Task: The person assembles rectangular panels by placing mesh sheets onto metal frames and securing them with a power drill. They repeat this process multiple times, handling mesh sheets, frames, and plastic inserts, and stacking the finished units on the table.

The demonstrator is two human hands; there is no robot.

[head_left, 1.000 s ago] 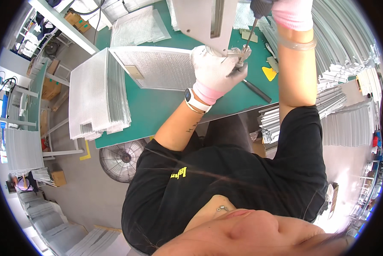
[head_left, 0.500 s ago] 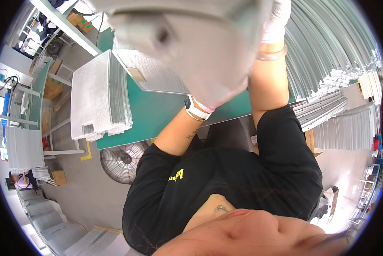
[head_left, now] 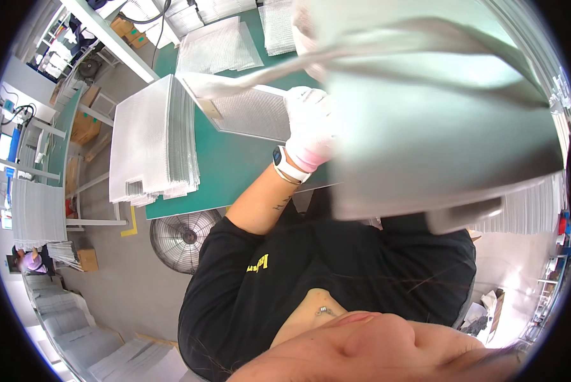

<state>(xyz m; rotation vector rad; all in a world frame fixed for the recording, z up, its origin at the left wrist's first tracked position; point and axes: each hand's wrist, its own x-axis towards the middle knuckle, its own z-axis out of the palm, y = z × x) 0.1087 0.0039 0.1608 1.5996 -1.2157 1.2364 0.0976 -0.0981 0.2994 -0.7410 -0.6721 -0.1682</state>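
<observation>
My left hand, in a white glove with a pink cuff, has its fingers curled. It is beside the left edge of a large pale grey-green sheet-like thing, which is close to the camera and smeared by motion. What the fingers hold is not clear. Just left of that hand, a framed mesh panel with a small beige tag rests on the green table. My right forearm is hidden behind the blurred thing. A pinkish-white blurred shape at its upper left may be my right glove; its fingers cannot be made out.
A stack of mesh panels stands at the table's left end, with more mesh sheets farther back. On the floor below is a round fan. Grey panels are stacked at the right. A white post rises at the far left.
The large pale thing has swung right and nearer, now covering my right forearm and the right-hand stacks. My left hand and the mesh panel beside it have come into view.
</observation>
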